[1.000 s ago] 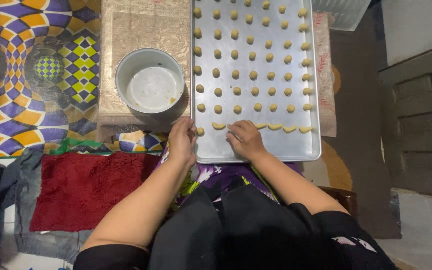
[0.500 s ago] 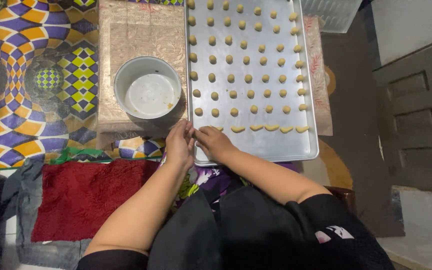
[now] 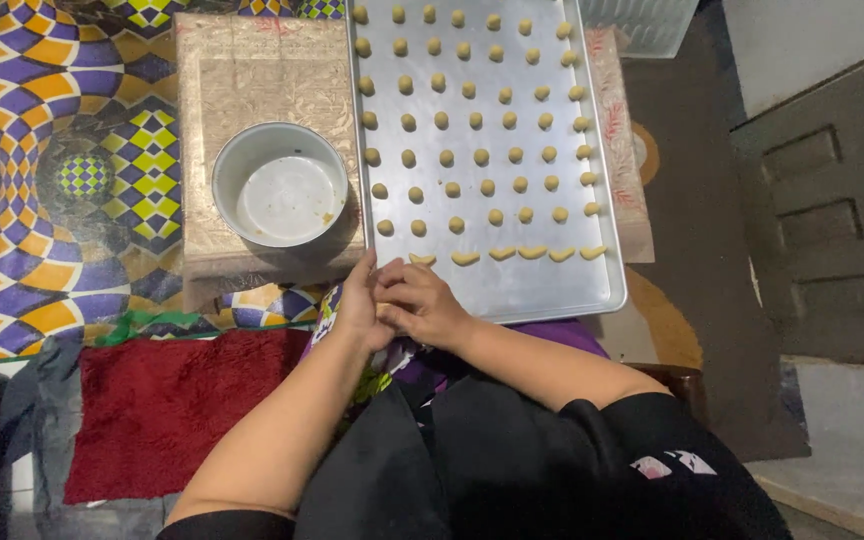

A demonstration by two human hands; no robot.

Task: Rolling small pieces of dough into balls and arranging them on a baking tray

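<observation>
- A home, floor-level baking spot, not a commercial kitchen: I sit low, my fingers [image 3: 392, 285] at the near edge of a metal baking tray [image 3: 512, 290].
- Beyond my fingertips, rows of small hand-shaped dough pieces [image 3: 482, 157] fill that tray.
- Left of my fingers, a white bowl [image 3: 282, 185] stands on a low foil-covered board [image 3: 252, 70].
- Further left, a patterned household mat [image 3: 42, 150]; below it, a red rug [image 3: 172, 400].

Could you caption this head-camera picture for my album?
Both hands meet at the near edge of a metal tray lined with dough pieces.
</observation>
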